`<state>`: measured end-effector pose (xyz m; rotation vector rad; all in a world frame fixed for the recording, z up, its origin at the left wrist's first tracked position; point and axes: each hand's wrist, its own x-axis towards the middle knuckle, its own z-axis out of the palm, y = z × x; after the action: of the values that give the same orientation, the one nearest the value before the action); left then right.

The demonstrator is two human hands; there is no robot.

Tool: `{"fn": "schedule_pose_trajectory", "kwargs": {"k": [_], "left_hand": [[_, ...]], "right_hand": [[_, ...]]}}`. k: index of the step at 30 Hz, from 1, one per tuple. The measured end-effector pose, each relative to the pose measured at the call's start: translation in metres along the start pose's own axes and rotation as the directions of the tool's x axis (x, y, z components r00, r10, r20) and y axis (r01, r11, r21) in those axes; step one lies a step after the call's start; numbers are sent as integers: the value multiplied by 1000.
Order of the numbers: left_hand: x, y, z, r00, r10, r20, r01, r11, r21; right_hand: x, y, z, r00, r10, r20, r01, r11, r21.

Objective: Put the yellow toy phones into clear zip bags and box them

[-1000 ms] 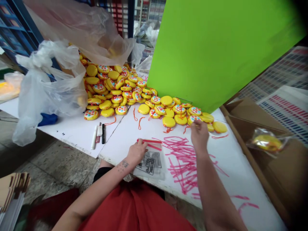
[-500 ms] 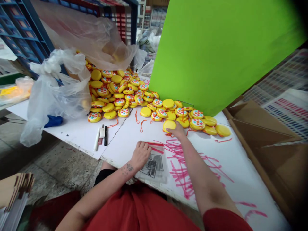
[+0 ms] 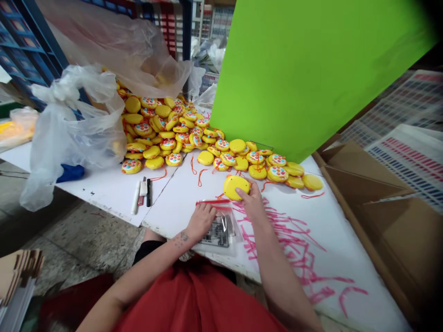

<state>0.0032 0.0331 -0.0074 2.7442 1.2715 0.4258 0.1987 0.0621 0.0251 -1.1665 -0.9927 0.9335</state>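
My right hand [image 3: 253, 200] grips a yellow oval toy [image 3: 234, 187] by its right edge, thumb on the plain side, above the white tabletop. An orange cord loop hangs below it. My left hand [image 3: 200, 220] has its fingers curled over the upper left edge of a clear zip bag [image 3: 236, 233] with a red strip along its mouth and black print. The bag lies near the table's front edge, its mouth slightly raised. Behind my hands spreads a pile of similar yellow toys [image 3: 161, 138], some with coloured buttons facing up.
A bright green board [image 3: 294, 78] stands behind the toys. Knotted clear plastic [image 3: 83, 124] and a blue crate [image 3: 51, 41] are at left. A white marker [image 3: 135, 198] and a black marker [image 3: 148, 192] lie front left. An open cardboard box [image 3: 374, 207] borders the right side.
My right hand has lifted a toy from the front of the pile and brought it left and nearer to the bag. The bag's mouth has risen a little under my left hand.
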Motion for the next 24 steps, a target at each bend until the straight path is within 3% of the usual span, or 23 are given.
{"fn": "schedule_pose_trajectory", "kwargs": {"k": [5,10,13,16,18,21,24], "left_hand": [[-8,-4,7,983,-109,-147,69,965,-253],[-8,-6,6,959,-232,-164,148,900,-409],[-8,-5,2,977,-163,-138,106,931,-349],[-8,-3,0,994,-54,-98,28,969,-247],[-8,-2,0,995,-9,-103,-13,978,-207],[-8,-2,0,991,10,-136,-36,981,-191],[-9,-4,1,980,-50,-191,9,978,-210]], "right_hand": [[-18,-2,3,981,153,119,-150,988,-32],[-27,-3,-3,942,185,281,-210,976,61],[-27,1,-6,945,168,279,-201,975,94],[-23,9,-3,990,118,79,-125,989,79],[-22,15,0,995,96,11,-96,995,7],[-24,20,6,987,125,100,-109,982,-156],[-29,20,12,944,166,285,-73,948,-309]]}}
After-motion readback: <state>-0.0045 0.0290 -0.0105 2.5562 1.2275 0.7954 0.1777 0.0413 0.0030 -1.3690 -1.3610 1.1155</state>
